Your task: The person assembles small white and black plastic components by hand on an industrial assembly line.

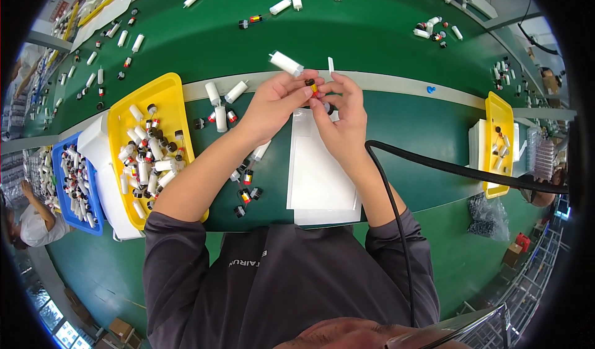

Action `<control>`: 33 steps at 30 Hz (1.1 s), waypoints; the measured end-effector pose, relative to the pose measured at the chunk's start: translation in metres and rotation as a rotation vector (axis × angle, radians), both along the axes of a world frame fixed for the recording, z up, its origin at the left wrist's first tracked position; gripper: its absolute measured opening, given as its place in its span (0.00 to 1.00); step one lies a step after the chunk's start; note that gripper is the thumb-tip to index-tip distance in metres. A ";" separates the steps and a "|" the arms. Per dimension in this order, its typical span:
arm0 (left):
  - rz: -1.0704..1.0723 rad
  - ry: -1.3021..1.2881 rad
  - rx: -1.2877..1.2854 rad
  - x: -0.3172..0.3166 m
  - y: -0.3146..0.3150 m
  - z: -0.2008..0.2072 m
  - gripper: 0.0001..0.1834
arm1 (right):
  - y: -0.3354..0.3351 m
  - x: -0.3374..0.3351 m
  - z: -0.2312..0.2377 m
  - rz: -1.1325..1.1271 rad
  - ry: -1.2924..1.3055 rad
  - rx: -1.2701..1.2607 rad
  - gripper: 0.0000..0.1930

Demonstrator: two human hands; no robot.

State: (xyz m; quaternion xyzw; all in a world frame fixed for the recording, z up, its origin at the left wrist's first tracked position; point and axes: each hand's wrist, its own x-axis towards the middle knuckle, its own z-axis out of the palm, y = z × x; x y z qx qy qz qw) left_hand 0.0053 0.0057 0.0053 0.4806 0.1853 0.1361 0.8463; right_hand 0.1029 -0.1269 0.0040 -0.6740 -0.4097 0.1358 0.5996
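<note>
Pinching a small cylinder (312,86) with a dark end and a yellow-and-red band in my left hand (274,105), I am holding it above the green bench (421,123), at twelve o'clock from the middle of my view. I am judging it light and stiff, its smooth side probably slippery, so a fingertip hold around the band is looking safest; I am guessing the ends are the more fragile part. My left thumb and fingers are almost meeting around it. My right hand (342,116) is curving half-closed just beside it, toward four or five o'clock, a dark round piece (330,107) showing there; whether it is gripping anything, I cannot tell. A white cylinder (286,62) is jutting past my left fingers between ten and eleven o'clock. My left forearm (207,160) is slanting in from between seven and eight o'clock, my right forearm (379,191) from five. White sheets (319,175) are lying at six, a yellow tray (166,88) is sitting at eight, and a black cable (458,165) is arching toward four.
</note>
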 end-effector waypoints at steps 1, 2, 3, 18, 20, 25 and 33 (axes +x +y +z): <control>0.003 0.001 -0.004 0.000 -0.001 0.000 0.17 | 0.000 0.000 0.000 -0.029 0.021 0.027 0.30; 0.021 0.007 -0.029 0.001 -0.001 0.001 0.17 | 0.000 0.000 -0.001 -0.059 0.041 0.055 0.27; 0.039 0.013 -0.054 0.002 -0.001 0.002 0.17 | 0.000 0.001 -0.004 -0.057 0.041 0.052 0.27; 0.086 0.033 -0.055 0.004 0.002 0.002 0.20 | 0.006 0.000 -0.009 -0.094 -0.404 0.043 0.17; 0.078 0.022 -0.032 0.002 0.007 -0.001 0.20 | 0.001 0.005 -0.003 -0.036 -0.270 0.110 0.15; 0.022 0.067 0.072 0.002 0.007 0.001 0.21 | 0.004 0.025 0.025 0.127 0.605 -0.087 0.03; -0.049 0.071 0.155 0.004 0.004 0.004 0.21 | 0.010 0.031 0.018 0.170 0.679 -0.159 0.03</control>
